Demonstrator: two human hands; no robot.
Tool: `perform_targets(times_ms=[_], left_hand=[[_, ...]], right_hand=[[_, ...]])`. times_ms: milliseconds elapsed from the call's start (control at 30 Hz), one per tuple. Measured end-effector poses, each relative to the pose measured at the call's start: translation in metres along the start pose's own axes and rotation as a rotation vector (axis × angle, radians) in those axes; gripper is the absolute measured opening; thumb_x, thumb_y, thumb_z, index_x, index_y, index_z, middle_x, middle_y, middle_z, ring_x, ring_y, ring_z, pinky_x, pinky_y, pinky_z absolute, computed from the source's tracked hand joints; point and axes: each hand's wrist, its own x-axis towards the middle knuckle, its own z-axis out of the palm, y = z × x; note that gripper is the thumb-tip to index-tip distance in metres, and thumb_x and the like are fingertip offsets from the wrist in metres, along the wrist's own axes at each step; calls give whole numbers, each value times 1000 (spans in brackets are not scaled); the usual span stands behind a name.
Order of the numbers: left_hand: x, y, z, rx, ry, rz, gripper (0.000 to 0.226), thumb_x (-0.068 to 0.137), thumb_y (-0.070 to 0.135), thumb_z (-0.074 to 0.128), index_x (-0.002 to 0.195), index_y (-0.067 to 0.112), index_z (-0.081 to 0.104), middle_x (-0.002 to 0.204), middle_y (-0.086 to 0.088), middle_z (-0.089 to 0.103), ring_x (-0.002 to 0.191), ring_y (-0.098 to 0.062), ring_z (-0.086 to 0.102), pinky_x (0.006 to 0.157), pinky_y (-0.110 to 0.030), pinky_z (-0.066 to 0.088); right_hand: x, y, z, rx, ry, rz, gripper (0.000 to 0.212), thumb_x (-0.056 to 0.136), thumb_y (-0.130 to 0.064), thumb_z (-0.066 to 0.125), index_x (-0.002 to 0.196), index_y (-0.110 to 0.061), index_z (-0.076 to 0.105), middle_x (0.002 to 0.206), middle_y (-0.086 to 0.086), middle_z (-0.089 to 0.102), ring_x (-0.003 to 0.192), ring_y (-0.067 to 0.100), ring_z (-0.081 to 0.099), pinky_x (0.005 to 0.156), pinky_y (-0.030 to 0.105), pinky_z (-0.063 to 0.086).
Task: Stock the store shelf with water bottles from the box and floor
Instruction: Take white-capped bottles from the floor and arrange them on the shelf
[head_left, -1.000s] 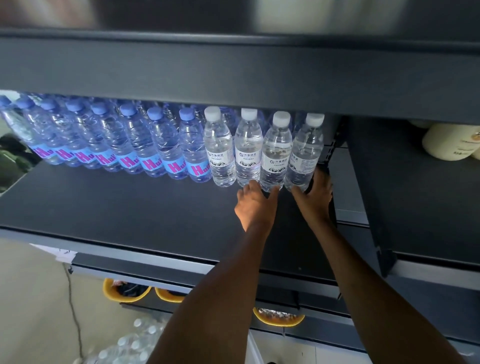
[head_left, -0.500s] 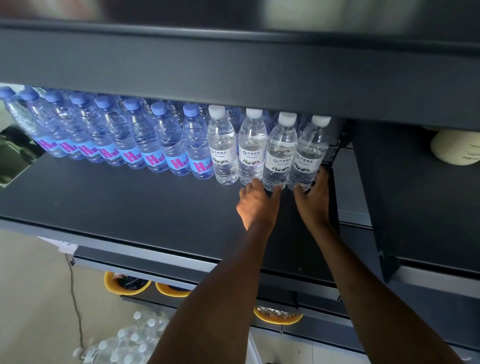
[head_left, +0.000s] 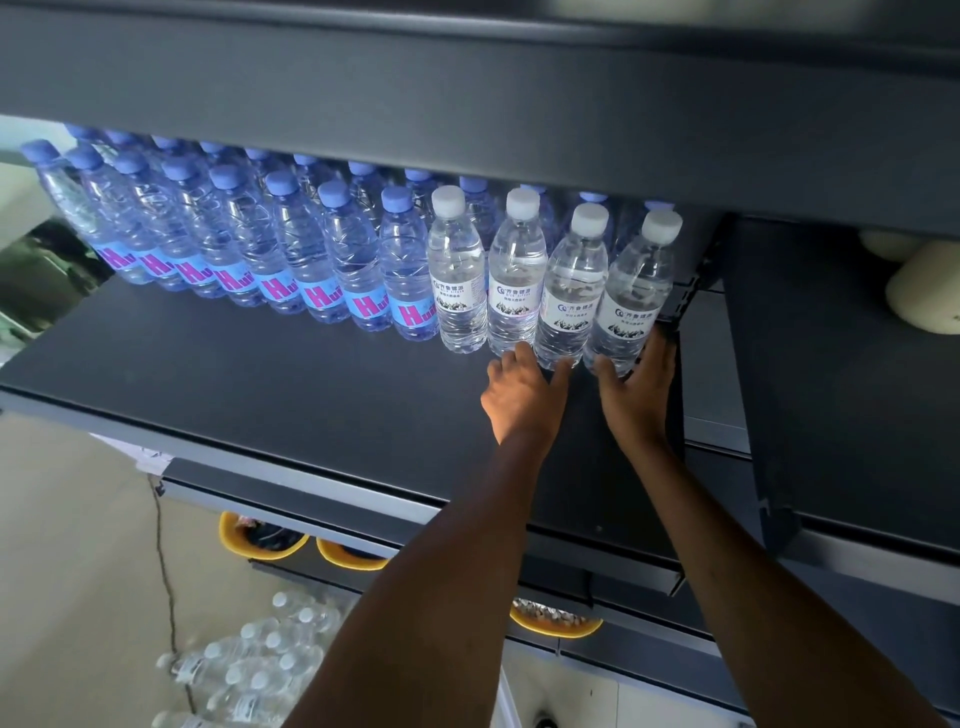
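Both hands are up on the shelf (head_left: 260, 395): left hand (head_left: 524, 400) grips the third white-capped bottle (head_left: 574, 291) low down, right hand (head_left: 636, 395) grips the end bottle (head_left: 636, 291).

Daylight from left lights shelf (head_left: 260, 395) (top blurred).

Dark shelf (head_left: 249, 395): blue-capped water bottles (head_left: 291, 260) in rows, far left; four white-capped water bottles (head_left: 519, 280) upright in a line, far right.
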Motion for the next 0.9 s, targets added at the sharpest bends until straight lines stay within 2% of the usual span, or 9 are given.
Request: perform_targets(times_ms=[133, 233, 333, 533, 633, 767, 900], left_hand=[[1, 1, 1, 23, -16, -4, 55, 97, 64, 48, 118, 14, 53, 117, -4, 62, 116, -26, 52, 80, -41, 46], [2, 1, 1, 40, -18, -8, 53, 97, 64, 47, 113, 14, 58, 116, -3, 61, 114, -26, 52, 79, -41, 44], [3, 1, 2, 54, -26, -9, 53, 97, 64, 46, 110, 15, 61, 117, -3, 61, 115, -26, 51, 79, -40, 43], [4, 2, 1, 57, -21, -6, 55, 97, 66, 46, 111, 15, 61, 117, -3, 61, 116, -26, 51, 83, -41, 47], [2, 2, -2, 7, -10, -25, 53, 94, 66, 51, 103, 15, 62, 111, -2, 63, 112, -25, 53, 83, -41, 48], [-4, 2, -10, -108, -19, -31, 43, 88, 64, 59, 81, 22, 55, 98, 1, 63, 104, -22, 55, 83, -38, 49], [-8, -6, -17, -114, -44, 1, 48, 86, 64, 62, 71, 21, 49, 83, 4, 58, 91, -18, 55, 73, -33, 44]], right_hand=[[0, 1, 1, 6, 15, -21, 76, 86, -17, 70, 152, -4, 36, 146, 18, 44, 137, 32, 40, 114, 48, 35], [1, 2, 2, 24, 21, -11, 79, 82, -25, 70, 151, -7, 37, 144, 15, 47, 134, 31, 43, 112, 43, 37], [4, 5, 4, 15, 32, -20, 80, 79, -28, 75, 148, -8, 39, 138, 15, 50, 130, 33, 48, 108, 55, 44], [8, 12, 10, -2, 54, -29, 82, 78, -29, 81, 147, -7, 40, 137, 16, 51, 129, 36, 48, 106, 60, 43], [9, 14, 10, 32, 61, -20, 85, 77, -31, 81, 148, -7, 40, 138, 16, 50, 129, 35, 47, 107, 59, 43], [11, 16, 10, 92, 62, -16, 88, 74, -44, 76, 148, -12, 40, 138, 12, 51, 129, 32, 51, 106, 57, 46], [16, 24, 13, 135, 82, 15, 93, 73, -47, 82, 148, -23, 34, 143, 8, 52, 128, 33, 56, 102, 56, 50]])
